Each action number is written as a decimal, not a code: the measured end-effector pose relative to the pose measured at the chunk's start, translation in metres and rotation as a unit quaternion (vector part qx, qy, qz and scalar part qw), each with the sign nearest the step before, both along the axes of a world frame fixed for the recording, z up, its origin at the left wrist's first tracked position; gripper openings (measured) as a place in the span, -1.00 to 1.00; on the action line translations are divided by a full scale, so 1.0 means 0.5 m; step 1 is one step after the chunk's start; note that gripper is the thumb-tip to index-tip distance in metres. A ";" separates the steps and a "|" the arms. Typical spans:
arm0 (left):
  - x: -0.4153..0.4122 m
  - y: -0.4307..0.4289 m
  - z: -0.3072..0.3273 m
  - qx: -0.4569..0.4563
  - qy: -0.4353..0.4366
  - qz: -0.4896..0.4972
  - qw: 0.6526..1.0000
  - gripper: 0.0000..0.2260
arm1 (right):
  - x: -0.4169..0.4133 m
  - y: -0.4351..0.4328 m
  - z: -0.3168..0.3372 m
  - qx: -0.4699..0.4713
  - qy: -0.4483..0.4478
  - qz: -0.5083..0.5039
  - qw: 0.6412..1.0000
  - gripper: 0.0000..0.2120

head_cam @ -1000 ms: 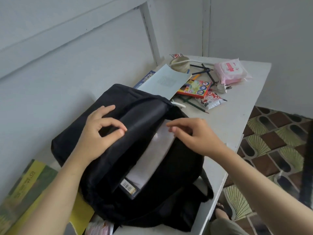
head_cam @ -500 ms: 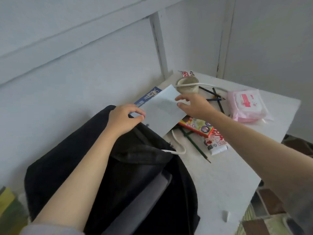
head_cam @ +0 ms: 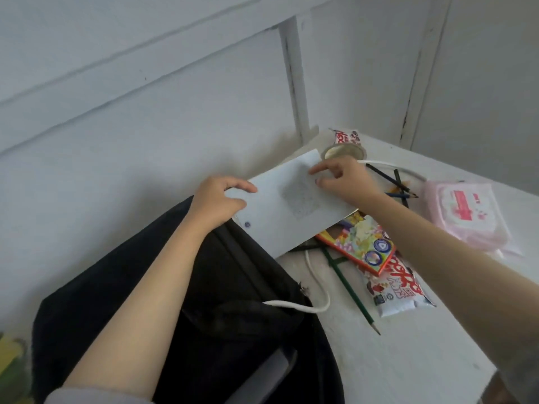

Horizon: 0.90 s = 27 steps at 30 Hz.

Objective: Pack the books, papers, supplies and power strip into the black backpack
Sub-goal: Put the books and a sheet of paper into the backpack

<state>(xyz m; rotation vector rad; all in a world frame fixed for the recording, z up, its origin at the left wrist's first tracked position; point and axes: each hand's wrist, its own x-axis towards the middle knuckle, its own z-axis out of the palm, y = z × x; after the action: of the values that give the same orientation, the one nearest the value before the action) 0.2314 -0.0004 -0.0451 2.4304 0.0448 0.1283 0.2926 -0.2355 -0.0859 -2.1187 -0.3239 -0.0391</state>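
Left hand (head_cam: 221,199) shifts from black backpack (head_cam: 233,287) rim onto the white paper sheet (head_cam: 288,217); its fingers grip the near edge, right hand (head_cam: 341,182) pinches the far corner. I judge: lift, pack next.

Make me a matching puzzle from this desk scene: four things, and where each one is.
Things:
1 white paper sheet
2 pink soft tissue packet
3 long green pencil
4 black fabric backpack

Places:
A beneath the left forearm
B beside the white cable
C pinched by left hand and right hand
D far right of the table

Pairs: 1-C, 2-D, 3-B, 4-A.
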 end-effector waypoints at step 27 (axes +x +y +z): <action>-0.224 -0.083 0.129 -0.212 0.216 -0.180 0.936 -0.71 | -0.387 -0.128 0.052 0.460 0.159 -0.023 0.873 -0.62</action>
<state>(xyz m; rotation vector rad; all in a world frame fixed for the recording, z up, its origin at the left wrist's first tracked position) 0.1195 -0.0420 0.0196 1.9524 -0.1612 -0.5299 0.0992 -0.2996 -0.0597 -1.1489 -0.0254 0.1099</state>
